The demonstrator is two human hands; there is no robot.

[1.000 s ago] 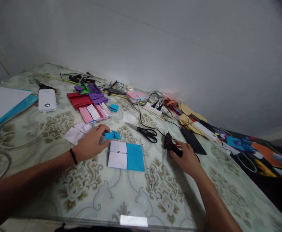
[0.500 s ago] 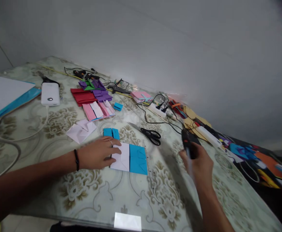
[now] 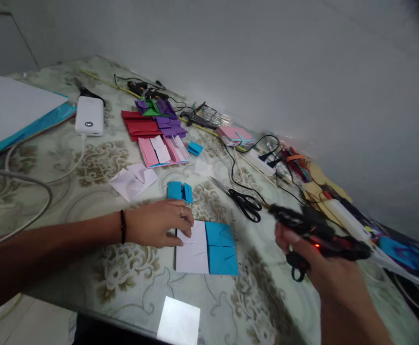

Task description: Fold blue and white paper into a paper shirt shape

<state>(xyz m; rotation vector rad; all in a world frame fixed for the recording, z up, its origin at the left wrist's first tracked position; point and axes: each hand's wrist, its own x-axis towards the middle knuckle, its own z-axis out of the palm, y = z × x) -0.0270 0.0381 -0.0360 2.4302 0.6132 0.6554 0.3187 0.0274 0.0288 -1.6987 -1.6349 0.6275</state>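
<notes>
One white-and-blue folded paper [image 3: 222,249] lies at lower centre, its white half beneath the left hand's [image 3: 152,224] loosely curled fingers; farther off, the right hand's [image 3: 341,282] fingers wrap the glue gun [image 3: 303,221], nozzle leftward.

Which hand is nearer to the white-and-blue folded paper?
Left. The left hand touches the folded paper, on its white half; the right hand, holding a glue gun, is off to the right.

No readable writing anywhere here, and the white power bank's [image 3: 90,112] little display [image 3: 88,124] is too small to make out!
</notes>
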